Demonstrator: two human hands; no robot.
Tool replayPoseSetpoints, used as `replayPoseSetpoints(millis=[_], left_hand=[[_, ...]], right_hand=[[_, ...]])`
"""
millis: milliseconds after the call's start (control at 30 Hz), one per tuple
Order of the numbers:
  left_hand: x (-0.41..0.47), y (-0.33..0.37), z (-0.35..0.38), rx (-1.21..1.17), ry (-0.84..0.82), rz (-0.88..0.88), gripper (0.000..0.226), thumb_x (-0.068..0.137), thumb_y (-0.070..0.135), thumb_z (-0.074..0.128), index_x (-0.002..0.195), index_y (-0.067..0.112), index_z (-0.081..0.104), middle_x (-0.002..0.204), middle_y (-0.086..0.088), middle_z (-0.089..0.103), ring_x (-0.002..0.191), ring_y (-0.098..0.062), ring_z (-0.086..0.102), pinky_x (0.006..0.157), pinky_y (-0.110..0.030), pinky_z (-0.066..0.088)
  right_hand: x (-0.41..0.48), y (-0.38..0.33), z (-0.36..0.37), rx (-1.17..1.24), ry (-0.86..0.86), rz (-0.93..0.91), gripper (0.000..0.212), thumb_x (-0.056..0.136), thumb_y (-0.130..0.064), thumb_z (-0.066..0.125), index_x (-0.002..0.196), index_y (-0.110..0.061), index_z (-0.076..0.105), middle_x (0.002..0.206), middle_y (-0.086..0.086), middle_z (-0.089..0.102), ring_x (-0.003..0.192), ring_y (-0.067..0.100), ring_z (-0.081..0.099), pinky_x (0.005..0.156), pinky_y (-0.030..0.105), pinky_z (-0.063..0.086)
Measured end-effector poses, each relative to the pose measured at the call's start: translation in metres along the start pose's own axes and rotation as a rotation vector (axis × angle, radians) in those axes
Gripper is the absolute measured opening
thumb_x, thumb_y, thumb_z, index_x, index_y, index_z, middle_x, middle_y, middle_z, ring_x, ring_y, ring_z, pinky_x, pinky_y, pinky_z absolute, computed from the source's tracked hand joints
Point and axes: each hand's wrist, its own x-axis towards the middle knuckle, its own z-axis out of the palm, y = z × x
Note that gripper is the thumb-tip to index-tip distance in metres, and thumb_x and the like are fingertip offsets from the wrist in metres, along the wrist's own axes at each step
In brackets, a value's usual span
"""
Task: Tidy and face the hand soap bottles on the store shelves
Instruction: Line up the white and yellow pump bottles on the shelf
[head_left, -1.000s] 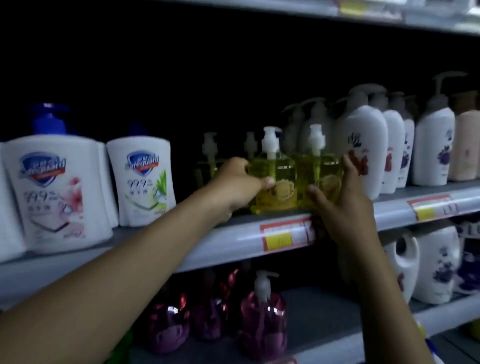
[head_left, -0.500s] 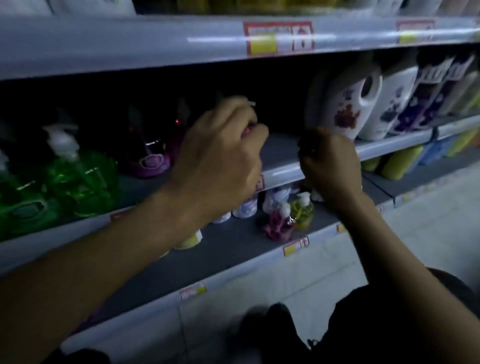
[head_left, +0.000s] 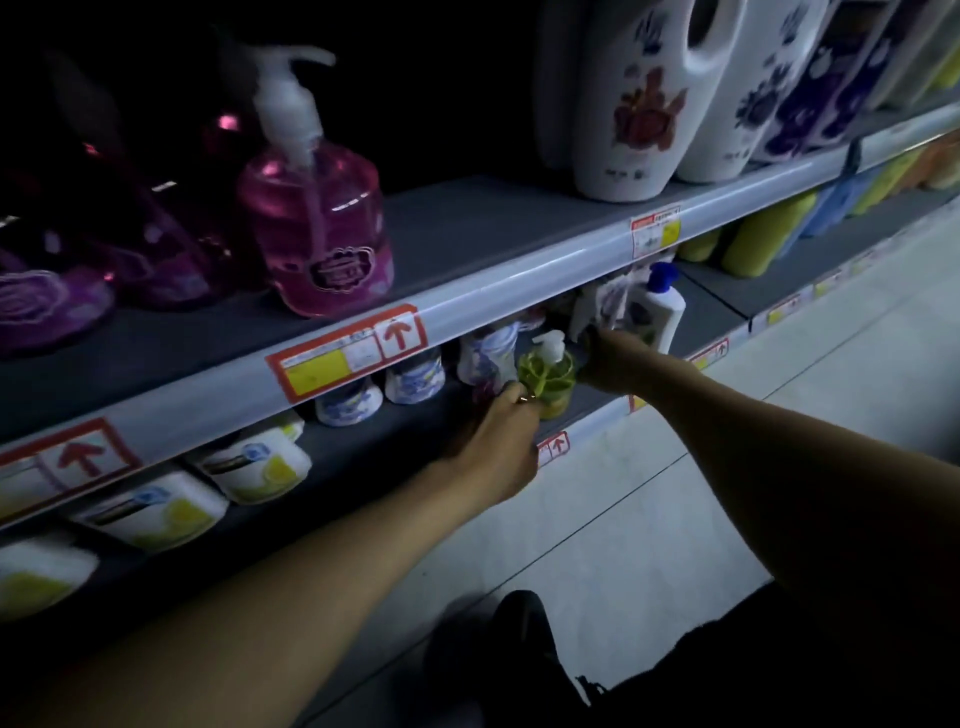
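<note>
On lower shelf (head_left: 597, 402), green pump bottle (head_left: 548, 379): left hand (head_left: 501, 441) at 7 o'clock, right hand (head_left: 613, 358) at 3; fingers' grip indiscernible; nudging risks toppling neighbours.

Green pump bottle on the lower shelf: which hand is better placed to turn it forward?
Left, probably. The left hand already touches the green pump bottle; the right hand is beside it, by the white bottle.
</note>
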Motion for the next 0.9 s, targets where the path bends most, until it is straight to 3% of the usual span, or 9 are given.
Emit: replayPoseSetpoints(millis=[167,300,400,467,567,667,800,900], left_hand=[[0.044,-0.011,0.039,0.039,-0.064,0.026,0.033,0.081,0.004,0.054,0.113,0.002,0.06,0.123,-0.016,0.052,0.116,-0.036,0.049,0.099,-0.043,0.041],[0.06,-0.03,0.058,0.09,-0.064,-0.013,0.045,0.081,0.013,0.049,0.125,0.014,0.057,0.131,-0.006,0.046,0.131,-0.027,0.038,0.111,-0.037,0.032],[0.062,-0.038,0.061,0.039,-0.083,-0.054,0.049,0.071,0.02,0.034,0.108,0.007,0.063,0.12,-0.011,0.053,0.119,-0.031,0.047,0.102,-0.04,0.042],[0.062,-0.038,0.059,-0.011,-0.059,-0.056,0.043,0.067,0.016,0.036,0.097,0.001,0.062,0.113,-0.015,0.057,0.11,-0.035,0.052,0.094,-0.042,0.046],[0.06,-0.037,0.057,-0.073,-0.015,-0.058,0.039,0.068,-0.004,0.047,0.104,-0.001,0.061,0.116,-0.015,0.058,0.11,-0.035,0.054,0.094,-0.039,0.045],[0.053,-0.033,0.052,-0.153,0.017,-0.068,0.038,0.072,-0.005,0.051,0.109,-0.001,0.06,0.12,-0.016,0.057,0.112,-0.033,0.053,0.096,-0.035,0.043],[0.034,-0.022,0.036,-0.256,0.064,-0.105,0.034,0.078,0.005,0.06,0.112,0.005,0.056,0.116,-0.016,0.059,0.111,-0.031,0.05,0.091,-0.033,0.042],[0.013,-0.013,0.026,-0.597,0.003,-0.136,0.043,0.072,0.011,0.07,0.11,0.009,0.051,0.107,-0.012,0.063,0.096,-0.016,0.06,0.083,-0.033,0.052]], right_hand=[[0.041,0.01,0.024,0.09,0.063,-0.124,0.068,0.085,-0.009,0.058,0.147,-0.021,0.033,0.136,0.024,0.049,0.121,0.04,0.051,0.097,0.041,0.045],[0.056,0.019,0.038,0.1,0.093,-0.186,0.074,0.08,-0.017,0.069,0.143,-0.03,0.031,0.129,0.021,0.057,0.111,0.04,0.059,0.091,0.048,0.051],[0.059,0.016,0.037,0.023,0.191,-0.177,0.057,0.084,-0.031,0.067,0.134,-0.029,0.041,0.123,0.016,0.063,0.104,0.038,0.063,0.082,0.051,0.055],[0.057,0.012,0.036,-0.037,0.27,-0.196,0.043,0.088,-0.03,0.064,0.127,-0.021,0.05,0.119,0.016,0.065,0.103,0.039,0.064,0.081,0.052,0.055],[0.047,0.014,0.037,-0.043,0.295,-0.227,0.039,0.089,-0.02,0.064,0.124,-0.01,0.052,0.115,0.021,0.065,0.1,0.042,0.064,0.08,0.051,0.054],[0.027,0.018,0.029,-0.065,0.323,-0.242,0.036,0.091,-0.018,0.061,0.124,-0.007,0.052,0.117,0.021,0.063,0.097,0.041,0.064,0.079,0.05,0.054],[-0.013,0.014,0.0,-0.222,0.358,-0.431,0.038,0.094,-0.027,0.056,0.127,-0.009,0.052,0.117,0.017,0.056,0.095,0.039,0.062,0.074,0.043,0.051],[-0.047,0.009,-0.026,-0.188,0.308,-0.647,0.021,0.09,-0.029,0.058,0.096,-0.009,0.058,0.095,0.013,0.056,0.084,0.038,0.06,0.068,0.043,0.049]])
